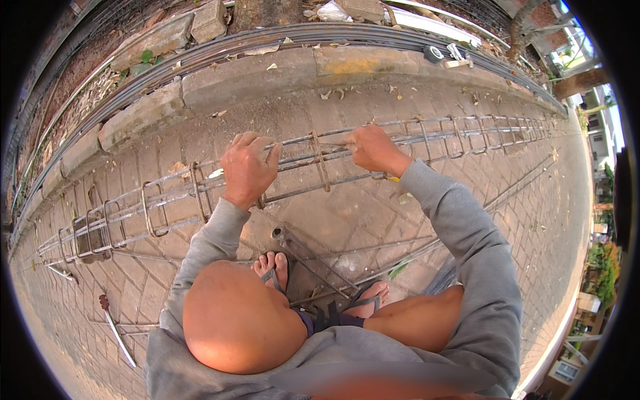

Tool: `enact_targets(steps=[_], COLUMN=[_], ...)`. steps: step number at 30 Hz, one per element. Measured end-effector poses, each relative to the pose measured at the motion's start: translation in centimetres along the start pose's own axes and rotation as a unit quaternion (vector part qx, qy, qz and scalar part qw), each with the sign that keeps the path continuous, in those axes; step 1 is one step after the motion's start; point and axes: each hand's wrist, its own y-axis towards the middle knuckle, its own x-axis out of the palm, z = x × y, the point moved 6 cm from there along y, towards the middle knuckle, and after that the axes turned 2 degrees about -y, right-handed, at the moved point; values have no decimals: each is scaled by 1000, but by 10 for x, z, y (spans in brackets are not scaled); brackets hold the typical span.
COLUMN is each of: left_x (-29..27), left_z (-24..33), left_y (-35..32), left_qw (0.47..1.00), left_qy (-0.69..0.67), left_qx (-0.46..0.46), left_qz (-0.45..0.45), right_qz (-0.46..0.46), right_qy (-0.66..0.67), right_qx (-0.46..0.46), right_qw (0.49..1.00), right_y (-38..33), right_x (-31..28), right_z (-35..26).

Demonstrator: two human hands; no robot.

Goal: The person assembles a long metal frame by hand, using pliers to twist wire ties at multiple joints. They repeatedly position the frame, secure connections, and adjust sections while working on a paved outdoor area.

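A long rebar cage (323, 163) of thin steel rods with square stirrups lies across the paving in front of me. My left hand (250, 167) is closed over its top rods, left of the middle. To the right, my right hand (375, 150) has its fingers pressed together at the upper rod, the index finger pointing toward a stirrup between the hands. Whatever is pinched there is too small to make out. A stirrup (148, 210) stands left of my left hand, and another stirrup (457, 135) stands beyond my right.
Past the cage runs a concrete kerb (250, 83), with bundled steel rods (293, 37) behind it. A round black-and-white object (433, 53) rests there. A hollow metal pipe (279, 235) lies near my feet; a brown-handled tool (117, 330) lies at the left.
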Motion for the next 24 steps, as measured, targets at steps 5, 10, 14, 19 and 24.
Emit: enact_targets(steps=[5,10,14,19,24], left_x=[47,100,116,116,109], left_z=[-20,-46,-43,-36,-29], left_y=[22,59,61,56,59], left_qw=[974,924,856,855,875], left_qy=[115,-26,-325,-394,-374], left_qx=[-52,-141,-249,-223,-171], left_qz=[-186,-354,-317,-253,-254], right_qz=[-49,-44,-52,-130,-59], right_qy=[177,284,307,307,203], right_qx=[124,190,212,264,164], right_qw=[975,939,926,905,964], right_y=[16,23,24,25,37], right_x=[16,29,31,31,31], right_z=[-3,-3,-10,-17,-23])
